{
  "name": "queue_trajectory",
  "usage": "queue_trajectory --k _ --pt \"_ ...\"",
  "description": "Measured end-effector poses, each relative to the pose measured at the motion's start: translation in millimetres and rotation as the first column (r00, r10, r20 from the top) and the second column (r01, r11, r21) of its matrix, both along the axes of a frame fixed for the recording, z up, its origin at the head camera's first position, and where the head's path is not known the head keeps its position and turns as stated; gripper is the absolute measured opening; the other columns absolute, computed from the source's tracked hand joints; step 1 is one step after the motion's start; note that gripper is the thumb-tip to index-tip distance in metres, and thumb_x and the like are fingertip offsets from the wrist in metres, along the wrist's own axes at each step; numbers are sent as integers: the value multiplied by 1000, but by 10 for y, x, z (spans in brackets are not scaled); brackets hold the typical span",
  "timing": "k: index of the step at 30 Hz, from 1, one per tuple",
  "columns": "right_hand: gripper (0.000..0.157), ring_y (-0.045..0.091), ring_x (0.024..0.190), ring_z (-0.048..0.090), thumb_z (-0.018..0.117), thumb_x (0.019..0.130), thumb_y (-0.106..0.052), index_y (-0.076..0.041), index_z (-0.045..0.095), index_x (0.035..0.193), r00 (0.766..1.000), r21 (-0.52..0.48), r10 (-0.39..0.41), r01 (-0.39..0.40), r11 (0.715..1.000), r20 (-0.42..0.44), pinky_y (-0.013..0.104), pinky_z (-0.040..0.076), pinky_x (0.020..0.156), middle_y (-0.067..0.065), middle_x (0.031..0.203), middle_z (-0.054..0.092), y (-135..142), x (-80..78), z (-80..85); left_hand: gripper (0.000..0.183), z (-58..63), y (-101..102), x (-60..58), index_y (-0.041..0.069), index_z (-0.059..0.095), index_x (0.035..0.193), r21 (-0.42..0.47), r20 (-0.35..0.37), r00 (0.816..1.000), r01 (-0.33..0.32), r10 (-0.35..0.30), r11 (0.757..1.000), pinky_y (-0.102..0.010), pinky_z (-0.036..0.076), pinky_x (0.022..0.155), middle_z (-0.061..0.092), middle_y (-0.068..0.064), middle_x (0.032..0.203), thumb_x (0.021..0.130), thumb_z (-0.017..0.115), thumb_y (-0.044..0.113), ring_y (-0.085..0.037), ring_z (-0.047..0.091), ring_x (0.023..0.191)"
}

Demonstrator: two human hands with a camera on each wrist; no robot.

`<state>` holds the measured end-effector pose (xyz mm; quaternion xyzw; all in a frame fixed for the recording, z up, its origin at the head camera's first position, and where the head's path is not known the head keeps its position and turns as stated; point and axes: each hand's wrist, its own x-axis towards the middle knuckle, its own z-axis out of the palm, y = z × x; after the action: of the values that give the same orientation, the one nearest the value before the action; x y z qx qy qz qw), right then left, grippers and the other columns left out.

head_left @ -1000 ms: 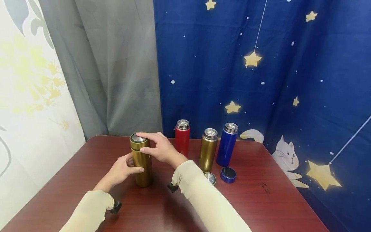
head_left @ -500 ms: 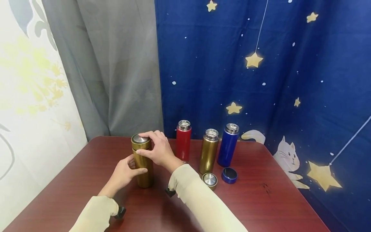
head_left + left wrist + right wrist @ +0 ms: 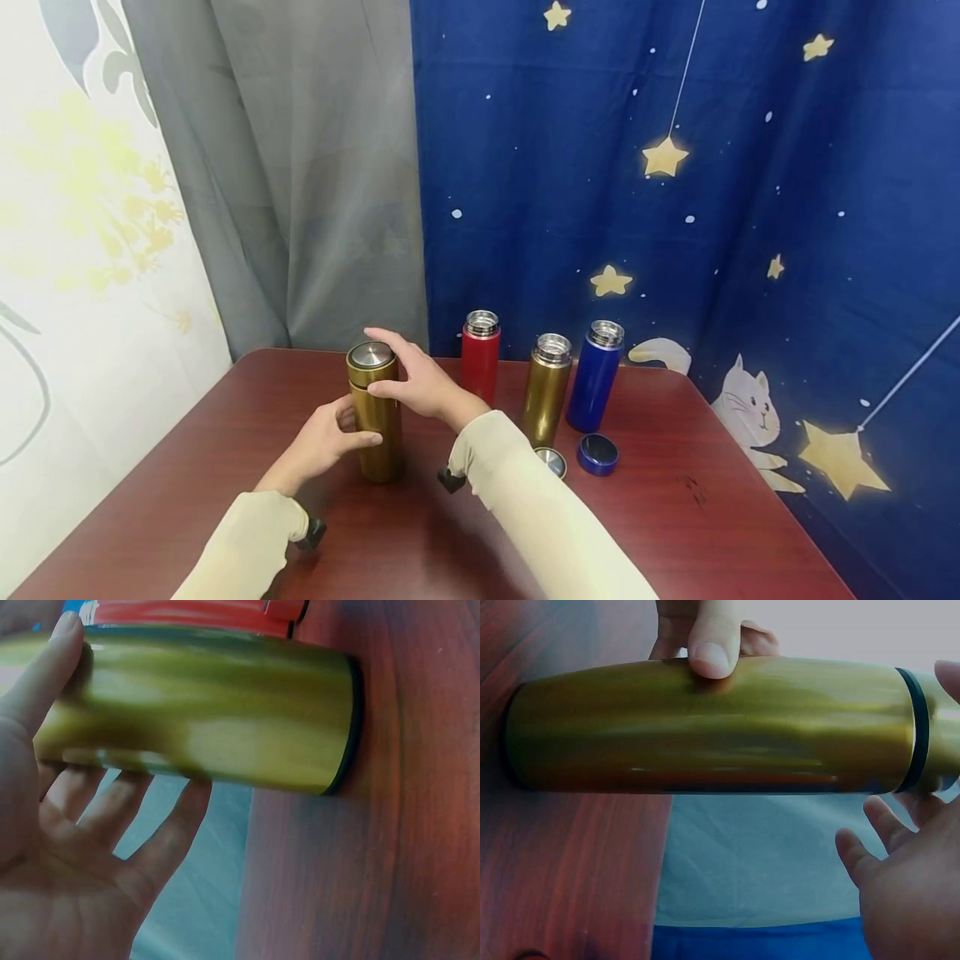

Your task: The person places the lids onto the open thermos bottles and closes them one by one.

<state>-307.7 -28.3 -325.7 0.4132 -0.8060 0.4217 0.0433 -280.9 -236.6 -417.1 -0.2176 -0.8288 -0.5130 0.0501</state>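
Note:
A gold thermos [image 3: 382, 454] stands upright at the table's left-centre, its gold lid [image 3: 372, 356] with a silver top in place. My left hand [image 3: 318, 442] grips the body from the left, thumb across the near side. In the left wrist view, the fingers [image 3: 169, 836] reach round the thermos's other side. At the top my right hand [image 3: 431, 387] spans the lid, its thumb at the seam and its index finger stretched past the far edge. The right wrist view shows the right hand's fingertips [image 3: 889, 821] near the dark seam ring.
To the right stand a red thermos [image 3: 480, 367], a second gold thermos [image 3: 543, 400] and a blue thermos [image 3: 595, 387], all with bare steel mouths. A blue lid [image 3: 597, 455] and a gold lid [image 3: 553, 461], partly behind the right sleeve, lie before them on the table [image 3: 697, 533].
My right hand turned on the lid, then swung back, its index finger moving from the lid's top to past its far edge. The left hand keeps its grip. The view has shifted slightly.

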Motion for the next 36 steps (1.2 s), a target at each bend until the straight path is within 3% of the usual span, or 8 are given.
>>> queue_trajectory --k 6,9,14,22,27,33,35,36 --pt "55 16 128 46 60 94 -14 -15 44 147 987 -77 125 -118 990 97 31 39 103 6 144 48 37 -58 -14 76 10 -31 -33 -5 43 139 -18 -5 1000 22 -22 1000 -35 51 90 58 -20 129 80 81 23 -32 59 117" --pt "52 11 127 46 62 94 -22 -22 49 144 992 -80 87 -79 994 97 34 39 104 1 141 52 54 -42 -14 76 1 -24 -37 -3 45 139 -17 3 1000 6 -6 1000 -34 52 89 59 -18 129 79 82 25 -31 59 116" --pt "51 11 123 47 66 92 -31 -27 54 141 1000 -51 -5 5 999 0 38 40 103 -5 136 56 44 -35 -24 77 -7 -5 -27 0 45 140 -11 2 1000 -16 16 1000 -39 52 89 59 -17 130 79 82 27 -32 59 116" --pt "51 7 98 47 77 83 -37 -27 62 131 976 -54 -181 176 983 -123 23 45 79 -9 112 61 -45 0 -62 76 -48 37 -16 -1 50 136 5 -16 998 -69 69 998 -40 52 88 61 -16 127 75 85 28 -30 62 112" --pt "50 9 92 48 80 78 -43 -25 65 122 934 -63 -288 281 958 -213 20 43 75 -6 99 57 -131 50 -72 75 -62 58 10 1 53 135 -9 -35 992 -120 120 993 -38 54 86 62 -15 125 74 86 29 -29 63 109" --pt "55 10 92 49 77 75 -58 -22 61 115 817 -14 -405 438 899 -412 23 39 81 -6 98 57 -206 95 -62 75 -49 90 33 1 54 134 -35 -41 985 -169 167 985 -40 54 85 63 -15 125 73 87 30 -29 64 107" --pt "58 11 94 48 74 76 -61 -22 58 116 814 9 -404 449 894 -416 24 40 82 -6 101 56 -205 100 -54 75 -43 92 33 0 55 133 -46 -44 984 -177 175 983 -40 54 85 63 -15 125 73 87 31 -29 64 107" --pt "58 11 97 48 73 77 -61 -22 56 117 834 18 -389 429 903 -391 25 40 83 -6 104 56 -199 100 -49 75 -40 90 32 0 55 133 -52 -46 983 -179 176 983 -40 54 85 63 -15 124 73 87 31 -29 64 107"
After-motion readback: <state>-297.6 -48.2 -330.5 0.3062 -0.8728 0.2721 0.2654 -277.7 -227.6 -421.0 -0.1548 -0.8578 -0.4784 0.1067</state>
